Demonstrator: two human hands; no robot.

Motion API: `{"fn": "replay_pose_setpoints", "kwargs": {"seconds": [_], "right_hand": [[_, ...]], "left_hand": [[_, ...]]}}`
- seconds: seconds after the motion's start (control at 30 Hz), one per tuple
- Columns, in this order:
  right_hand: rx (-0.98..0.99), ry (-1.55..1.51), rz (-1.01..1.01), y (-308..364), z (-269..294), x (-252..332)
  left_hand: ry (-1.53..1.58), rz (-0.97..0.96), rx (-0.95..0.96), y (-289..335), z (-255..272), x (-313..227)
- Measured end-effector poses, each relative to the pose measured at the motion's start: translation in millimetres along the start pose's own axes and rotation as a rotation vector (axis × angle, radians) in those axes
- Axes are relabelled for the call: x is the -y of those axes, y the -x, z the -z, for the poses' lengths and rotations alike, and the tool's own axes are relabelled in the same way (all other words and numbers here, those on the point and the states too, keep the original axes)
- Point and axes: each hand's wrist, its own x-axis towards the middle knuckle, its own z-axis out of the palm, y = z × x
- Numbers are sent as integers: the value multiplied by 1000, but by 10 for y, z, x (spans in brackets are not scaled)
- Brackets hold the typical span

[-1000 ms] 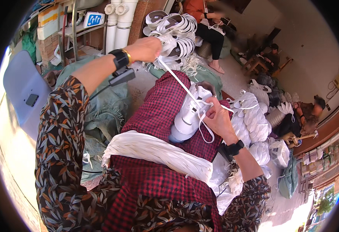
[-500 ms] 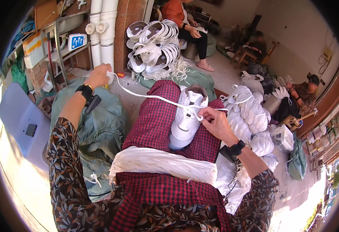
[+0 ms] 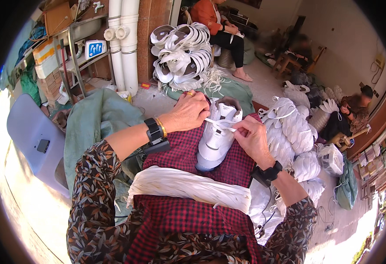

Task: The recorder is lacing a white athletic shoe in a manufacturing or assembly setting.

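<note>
A white shoe upper (image 3: 214, 143) lies on my lap over a red and black checked apron (image 3: 171, 155), its toe toward me. My left hand (image 3: 187, 112) is at the shoe's left side, fingers closed on a white shoelace (image 3: 220, 125) that crosses the front of the shoe. At the right side, my right hand (image 3: 250, 135) pinches the lace between thumb and fingertips. The lace runs between both hands over the eyelets. A thick bundle of white laces (image 3: 188, 190) lies across my lap, nearer to me than the shoe.
Stacked white shoe uppers (image 3: 180, 57) stand ahead, more white uppers (image 3: 285, 121) on the right. A blue chair (image 3: 35, 132) with a phone and green sacking (image 3: 100, 115) are on the left. People sit at the back and the far right.
My left hand has come from the far left, where it held the lace stretched out, back to the shoe. My right hand stays by the shoe's right side. The view has shifted slightly.
</note>
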Motion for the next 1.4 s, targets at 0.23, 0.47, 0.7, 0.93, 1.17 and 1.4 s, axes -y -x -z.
{"fn": "replay_pose_setpoints", "kwargs": {"seconds": [0.23, 0.47, 0.7, 0.93, 1.17, 1.4], "right_hand": [[-159, -66, -33, -28, -109, -47], [139, 135, 242, -76, -10, -132], [209, 181, 192, -177, -9, -179], [304, 317, 220, -448, 49, -59], [250, 489, 148, -346, 212, 33], [198, 400, 317, -227, 301, -183]], "left_hand": [[-12, -15, 143, -12, -30, -56], [258, -54, 190, -44, 101, 475], [161, 110, 186, 189, 431, 791], [145, -72, -4, 52, 168, 196], [211, -159, 76, -45, -36, -75], [265, -171, 88, -123, -137, 15]]}}
